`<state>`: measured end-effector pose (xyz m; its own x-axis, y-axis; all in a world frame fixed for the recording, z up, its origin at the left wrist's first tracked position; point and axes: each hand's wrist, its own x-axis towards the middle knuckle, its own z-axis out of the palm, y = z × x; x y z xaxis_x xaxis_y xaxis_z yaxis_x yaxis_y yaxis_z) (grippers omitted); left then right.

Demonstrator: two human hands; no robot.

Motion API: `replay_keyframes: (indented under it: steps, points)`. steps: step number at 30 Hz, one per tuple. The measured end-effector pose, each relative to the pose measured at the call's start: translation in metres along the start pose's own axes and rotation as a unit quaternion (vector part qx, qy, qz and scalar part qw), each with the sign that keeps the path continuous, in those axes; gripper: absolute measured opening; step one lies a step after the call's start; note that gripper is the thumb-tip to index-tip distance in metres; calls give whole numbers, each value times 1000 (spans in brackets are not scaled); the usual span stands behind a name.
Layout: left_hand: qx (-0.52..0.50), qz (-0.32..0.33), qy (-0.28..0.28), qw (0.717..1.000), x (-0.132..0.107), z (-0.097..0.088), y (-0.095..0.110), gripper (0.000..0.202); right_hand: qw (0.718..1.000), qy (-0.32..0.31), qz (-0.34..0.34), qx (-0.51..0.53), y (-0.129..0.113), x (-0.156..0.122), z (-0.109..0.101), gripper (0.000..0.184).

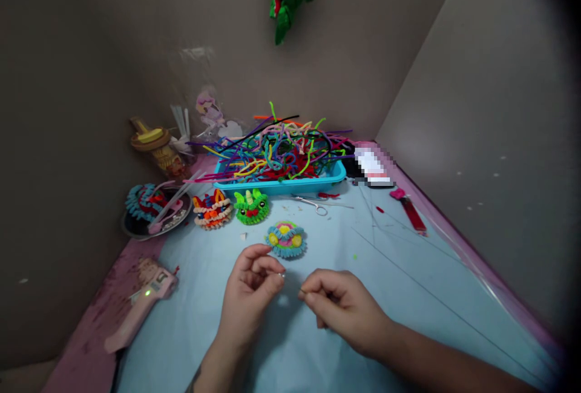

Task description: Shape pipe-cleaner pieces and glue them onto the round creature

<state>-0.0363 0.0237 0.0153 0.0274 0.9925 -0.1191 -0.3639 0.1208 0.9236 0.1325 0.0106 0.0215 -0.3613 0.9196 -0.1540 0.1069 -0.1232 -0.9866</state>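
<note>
My left hand is curled in a pinch over the light blue mat, thumb and forefinger pressed on a tiny shiny bit at their tips. Beside it my right hand is also pinched, its fingertips pointing at the left hand's, a short gap between them. What either pinch holds is too small to name. Just beyond the left hand lies a round blue, pink and yellow pipe-cleaner figure.
A blue tray piled with coloured pipe cleaners stands at the back. In front of it are a green figure, an orange striped figure and small scissors. A pink glue gun lies left. A plate holds another figure.
</note>
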Motion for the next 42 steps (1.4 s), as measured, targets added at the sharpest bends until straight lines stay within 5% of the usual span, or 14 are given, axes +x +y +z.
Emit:
replay_keyframes:
  steps: [8,16,35,42]
  points:
    - [-14,-33,-54,998,4,-2,3,50,995,18,-49,-80,2,-1,-2,14]
    - [-15,-52,-45,998,4,-2,3,63,980,44,-121,-150,2,-2,-2,15]
    - [20,-23,-47,998,2,3,3,50,985,45,-98,-138,0,1,-2,15]
    - [32,-16,-33,999,1,0,4,44,999,-14,-31,-22,0,2,-2,19]
